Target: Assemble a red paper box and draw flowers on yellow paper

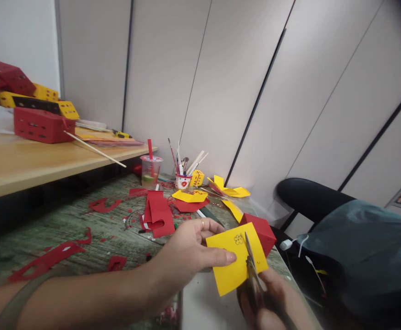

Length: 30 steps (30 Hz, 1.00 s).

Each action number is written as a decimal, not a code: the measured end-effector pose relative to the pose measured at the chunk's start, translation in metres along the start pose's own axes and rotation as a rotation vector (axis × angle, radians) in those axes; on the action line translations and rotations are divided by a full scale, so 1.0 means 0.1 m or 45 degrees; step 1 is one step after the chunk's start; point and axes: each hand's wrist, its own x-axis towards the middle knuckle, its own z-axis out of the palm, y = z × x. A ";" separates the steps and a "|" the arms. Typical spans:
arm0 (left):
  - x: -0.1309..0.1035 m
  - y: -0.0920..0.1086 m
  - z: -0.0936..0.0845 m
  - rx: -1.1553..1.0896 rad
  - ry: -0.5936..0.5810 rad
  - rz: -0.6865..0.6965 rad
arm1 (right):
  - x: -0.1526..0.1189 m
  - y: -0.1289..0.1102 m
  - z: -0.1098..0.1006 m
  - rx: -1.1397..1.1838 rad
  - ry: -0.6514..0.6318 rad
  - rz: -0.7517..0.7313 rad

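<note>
My left hand [195,250] pinches a yellow piece of paper [230,272] between thumb and fingers. A small flower outline is drawn near the paper's upper middle. In my right hand [276,293] is a pair of scissors [250,256], its blades apart and pointing up at the paper. One blade lies over the paper's face; where the other runs is partly hidden. Just behind the paper sits a red paper box [260,233]. Below the hands a white surface [203,302] shows on the table.
Red paper scraps [47,261] and folded red paper [159,213] litter the green wood-look table [118,238]. A drink cup [151,172] and a brush cup [183,181] stand at the back. Left, a raised wooden shelf [31,160] bears red boxes [44,124]. A black chair [310,197] stands right.
</note>
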 end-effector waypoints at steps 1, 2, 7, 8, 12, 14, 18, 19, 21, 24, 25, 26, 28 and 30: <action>0.00 0.00 0.00 -0.015 0.005 -0.010 | 0.00 0.01 0.01 -0.020 0.021 -0.008; 0.00 0.00 0.00 -0.024 0.005 -0.018 | 0.00 0.01 0.01 -0.042 0.032 -0.031; 0.01 -0.01 0.00 -0.016 -0.021 -0.027 | 0.02 -0.03 0.04 -0.070 -0.022 -0.115; 0.01 -0.02 0.00 -0.011 -0.018 -0.033 | 0.02 -0.07 0.05 -0.083 -0.034 -0.112; 0.01 -0.06 0.00 -0.025 -0.008 -0.051 | -0.02 -0.24 0.11 -0.195 -0.038 -0.039; 0.01 -0.07 -0.01 -0.049 -0.002 -0.074 | -0.05 -0.29 0.14 -0.223 0.022 0.020; 0.01 -0.01 -0.03 0.036 0.102 -0.149 | -0.07 -0.23 0.17 -0.230 0.151 0.025; 0.02 0.01 -0.04 0.050 0.132 -0.151 | -0.07 -0.21 0.16 -0.241 0.155 -0.008; 0.03 0.03 -0.05 0.037 0.139 -0.133 | -0.06 -0.18 0.12 -0.271 0.121 -0.054; 0.04 0.05 -0.05 0.009 0.069 -0.119 | -0.05 -0.23 0.01 -0.334 -0.012 -0.085; 0.04 0.06 -0.05 0.015 0.054 -0.129 | -0.05 -0.27 -0.04 -0.393 -0.070 -0.097; 0.05 0.07 -0.06 0.028 0.048 -0.139 | -0.06 -0.32 -0.08 -0.492 -0.099 -0.103; 0.06 0.13 -0.08 0.085 0.046 -0.140 | -0.10 -0.39 -0.15 -0.805 -0.050 -0.081; 0.10 0.21 -0.13 0.161 0.047 -0.089 | -0.16 -0.42 -0.19 -1.175 0.059 0.009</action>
